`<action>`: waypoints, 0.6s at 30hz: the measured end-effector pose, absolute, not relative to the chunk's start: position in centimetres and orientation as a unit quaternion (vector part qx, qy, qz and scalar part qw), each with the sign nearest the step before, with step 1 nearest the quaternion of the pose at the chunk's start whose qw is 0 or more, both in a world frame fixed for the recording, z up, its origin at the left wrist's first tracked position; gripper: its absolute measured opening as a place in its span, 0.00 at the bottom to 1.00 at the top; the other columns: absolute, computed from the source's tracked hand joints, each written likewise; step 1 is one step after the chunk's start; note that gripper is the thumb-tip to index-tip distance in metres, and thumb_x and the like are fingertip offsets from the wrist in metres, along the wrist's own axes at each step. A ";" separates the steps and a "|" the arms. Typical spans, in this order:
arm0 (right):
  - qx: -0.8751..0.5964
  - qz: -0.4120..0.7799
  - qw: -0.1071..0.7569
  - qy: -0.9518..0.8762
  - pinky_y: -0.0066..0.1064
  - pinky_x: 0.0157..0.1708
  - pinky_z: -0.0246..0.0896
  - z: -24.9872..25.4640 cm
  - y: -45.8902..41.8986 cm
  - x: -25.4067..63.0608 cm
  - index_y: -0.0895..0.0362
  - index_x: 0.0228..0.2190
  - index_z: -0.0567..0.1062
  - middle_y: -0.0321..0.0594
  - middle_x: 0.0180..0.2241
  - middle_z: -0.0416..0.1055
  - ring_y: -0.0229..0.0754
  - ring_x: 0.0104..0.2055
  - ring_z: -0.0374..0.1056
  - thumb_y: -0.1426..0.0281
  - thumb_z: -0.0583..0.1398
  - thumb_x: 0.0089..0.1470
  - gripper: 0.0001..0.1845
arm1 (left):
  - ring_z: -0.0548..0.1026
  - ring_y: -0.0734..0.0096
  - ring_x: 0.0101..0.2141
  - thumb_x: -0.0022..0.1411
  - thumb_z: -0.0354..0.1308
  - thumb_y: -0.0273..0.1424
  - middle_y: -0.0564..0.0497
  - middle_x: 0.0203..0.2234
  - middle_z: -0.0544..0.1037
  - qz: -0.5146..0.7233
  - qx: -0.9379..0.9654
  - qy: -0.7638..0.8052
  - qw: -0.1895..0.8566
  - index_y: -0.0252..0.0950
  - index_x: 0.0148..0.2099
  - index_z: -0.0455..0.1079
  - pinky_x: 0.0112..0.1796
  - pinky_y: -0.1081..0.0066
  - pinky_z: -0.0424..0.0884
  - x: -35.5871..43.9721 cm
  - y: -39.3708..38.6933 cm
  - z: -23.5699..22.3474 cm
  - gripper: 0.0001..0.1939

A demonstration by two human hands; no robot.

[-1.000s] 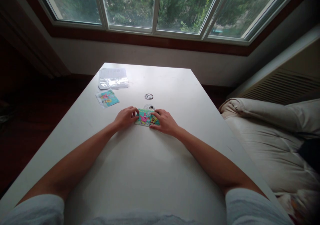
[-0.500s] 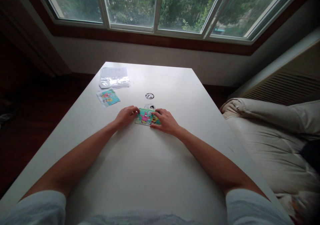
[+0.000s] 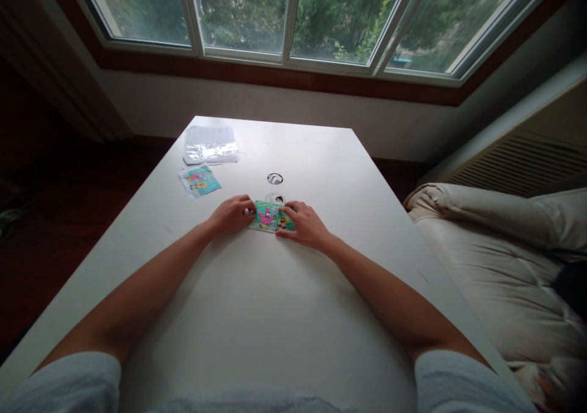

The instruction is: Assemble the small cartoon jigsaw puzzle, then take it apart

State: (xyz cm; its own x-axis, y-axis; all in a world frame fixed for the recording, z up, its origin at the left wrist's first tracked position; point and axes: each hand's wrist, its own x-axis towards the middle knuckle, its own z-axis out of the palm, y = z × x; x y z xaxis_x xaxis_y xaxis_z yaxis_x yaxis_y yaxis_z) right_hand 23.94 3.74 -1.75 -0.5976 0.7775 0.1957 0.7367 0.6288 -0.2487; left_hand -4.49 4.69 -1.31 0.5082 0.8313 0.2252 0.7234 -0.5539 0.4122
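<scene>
A small rectangular cartoon picture card (image 3: 266, 214), green with a pink and a yellow figure, lies on the white table (image 3: 275, 315) between my hands. My left hand (image 3: 232, 213) is closed at its left edge, fingertips curled together there. Over its right part rests my right hand (image 3: 306, 222), gripping it with the thumb at the near edge and the fingers at the far side. Part of the yellow figure is hidden by the right fingers.
A second cartoon picture (image 3: 200, 181) lies at the left in a clear wrapper. Behind it is a stack of papers in a plastic sleeve (image 3: 211, 144). Two round shapes, a farther one (image 3: 275, 179) and a nearer one (image 3: 274, 197), sit beyond the card. A cushioned seat (image 3: 477, 248) stands right.
The view has tilted slightly, so everything sits a little lower. Both hands keep their places on the card, with barely any visible movement.
</scene>
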 end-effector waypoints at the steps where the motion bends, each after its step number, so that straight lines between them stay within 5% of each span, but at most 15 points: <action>1: -0.425 0.071 0.144 -0.891 0.47 0.56 0.59 -1.8 3.8 23.9 0.52 0.59 0.70 0.50 0.57 0.67 0.56 0.57 0.62 0.47 0.65 0.54 0.37 | 0.73 0.67 0.37 0.63 0.57 0.33 0.49 0.39 0.76 0.196 0.864 0.447 0.126 0.41 0.42 0.77 0.40 0.69 0.68 -4.6 4.7 -1.2 0.09; 18: -0.426 0.072 0.148 -0.890 0.46 0.56 0.59 -1.7 3.9 23.8 0.51 0.58 0.71 0.49 0.57 0.67 0.55 0.57 0.62 0.47 0.65 0.54 0.36 | 0.69 0.58 0.51 0.68 0.54 0.30 0.45 0.48 0.77 0.176 0.899 0.396 0.070 0.40 0.41 0.76 0.51 0.60 0.68 -4.6 5.1 -0.8 0.09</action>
